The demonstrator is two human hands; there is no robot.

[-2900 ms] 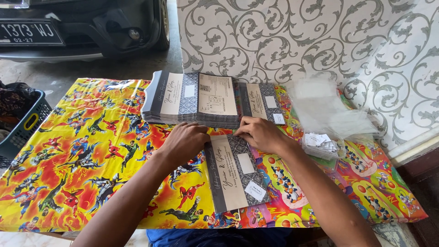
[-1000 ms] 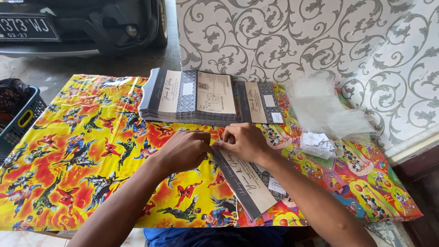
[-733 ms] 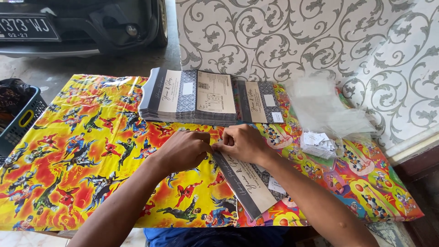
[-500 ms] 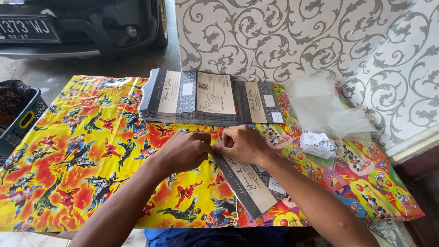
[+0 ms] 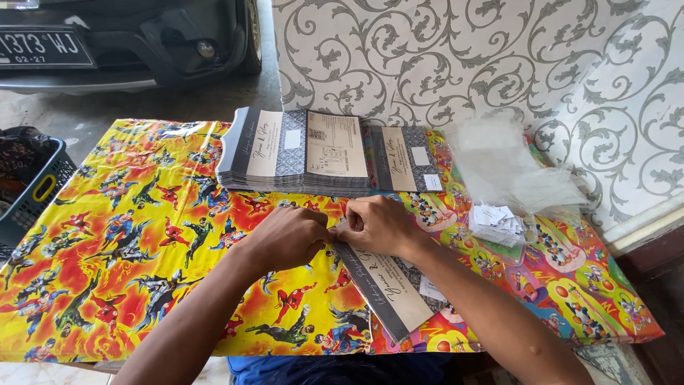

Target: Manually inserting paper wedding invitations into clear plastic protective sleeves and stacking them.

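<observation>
A folded grey and cream card (image 5: 388,289) lies slanted on the bright cartoon-print tablecloth (image 5: 121,249) in front of me. My left hand (image 5: 285,235) and my right hand (image 5: 374,224) meet at the card's far end, fingers pinched together on its top edge. What the fingertips hold beneath them is hidden. Behind my hands lies a tall stack of the same cards (image 5: 296,153), spread open, with a smaller stack (image 5: 406,160) to its right.
Clear plastic sleeves (image 5: 509,171) and a pile of small white labels (image 5: 499,221) lie at the right. A patterned wall (image 5: 463,64) stands behind. A dark basket (image 5: 32,196) sits at the left edge; a car (image 5: 128,36) is parked beyond.
Since the earliest frame the card has been folded from lying open flat into a narrow slanted strip. My hands have come together at its far end and have held still there.
</observation>
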